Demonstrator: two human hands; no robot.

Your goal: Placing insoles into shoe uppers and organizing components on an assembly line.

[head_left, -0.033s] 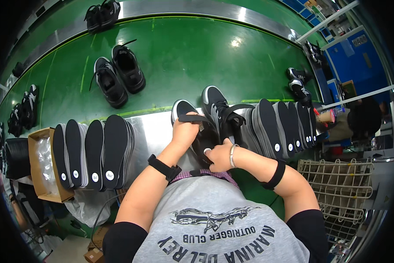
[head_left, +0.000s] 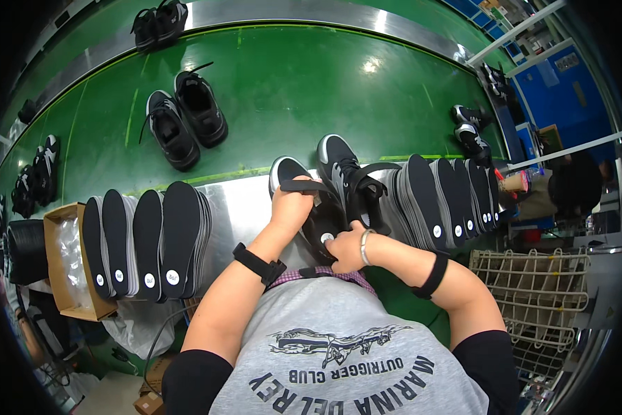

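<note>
Two black shoes with silvery toes stand side by side in front of me. My left hand (head_left: 291, 209) is closed on the black tongue (head_left: 304, 185) of the left shoe (head_left: 288, 170), holding it up. At the heel of that shoe, my right hand (head_left: 350, 247) is closed around the collar. One digit reaches inside, beside a round white sticker (head_left: 327, 237) on the insole. The right shoe (head_left: 336, 153), laced, has its tongue sticking out and is close to my right hand but not held. My fingertips are partly hidden.
Stacked black insoles (head_left: 183, 232) stand to the left, with more insole stacks (head_left: 421, 197) to the right. A cardboard box (head_left: 56, 266) holds clear plastic. Pairs of shoes (head_left: 201, 111) sit on the green belt (head_left: 297, 90). A wire basket (head_left: 532, 287) stands at the right.
The pair of shoes on the green belt has shifted slightly left. My right hand has moved very slightly, and more of the white sticker shows. My left hand keeps its grip.
</note>
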